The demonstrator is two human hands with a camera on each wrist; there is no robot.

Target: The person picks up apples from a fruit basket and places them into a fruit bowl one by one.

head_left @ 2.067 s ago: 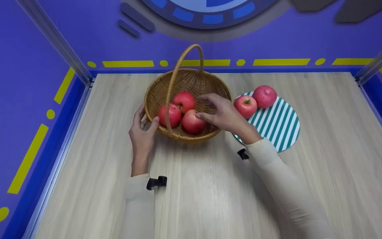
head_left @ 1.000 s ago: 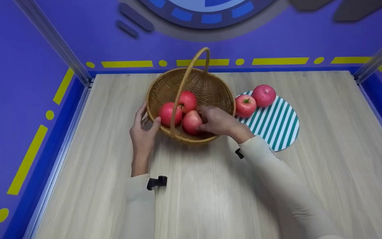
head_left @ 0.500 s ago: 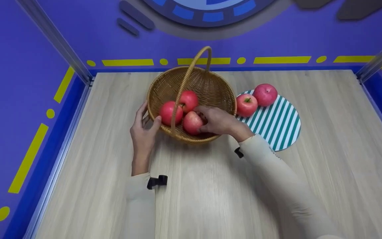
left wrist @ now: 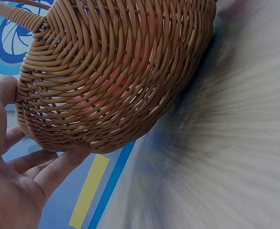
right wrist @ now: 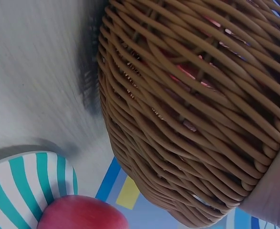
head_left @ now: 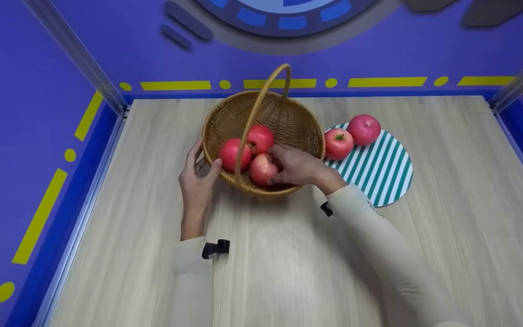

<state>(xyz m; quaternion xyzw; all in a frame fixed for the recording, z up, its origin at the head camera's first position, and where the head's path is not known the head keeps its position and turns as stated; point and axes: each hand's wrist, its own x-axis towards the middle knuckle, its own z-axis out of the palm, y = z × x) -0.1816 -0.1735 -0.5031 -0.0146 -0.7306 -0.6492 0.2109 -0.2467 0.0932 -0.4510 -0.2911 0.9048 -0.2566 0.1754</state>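
Observation:
A brown wicker basket [head_left: 295, 118] with an arched handle [head_left: 260, 102] stands on the table, holding three red apples. My left hand [head_left: 195, 184] grips its left rim, thumb on the edge and fingers on the outside; in the left wrist view those fingers touch the weave [left wrist: 116, 71]. Inside the basket my right hand [head_left: 301, 165] holds the front apple [head_left: 261, 170], with thumb and fingers around its right side. Beside that apple lie a left apple [head_left: 231, 153] and a rear one [head_left: 261, 137]. The basket wall [right wrist: 187, 109] hides most of the right hand in the right wrist view.
Right of the basket lies a round green-and-white striped mat [head_left: 391, 168]. Two more apples, a near one [head_left: 338, 144] and a far one [head_left: 364, 130], sit on its back left part. Blue panels [head_left: 175, 68] wall in the wooden table [head_left: 270, 263] at the back and sides.
My right hand has lowered from above the front apple and closed around it. The basket and its handle have shifted slightly right, then stayed nearly still. The left hand keeps its hold.

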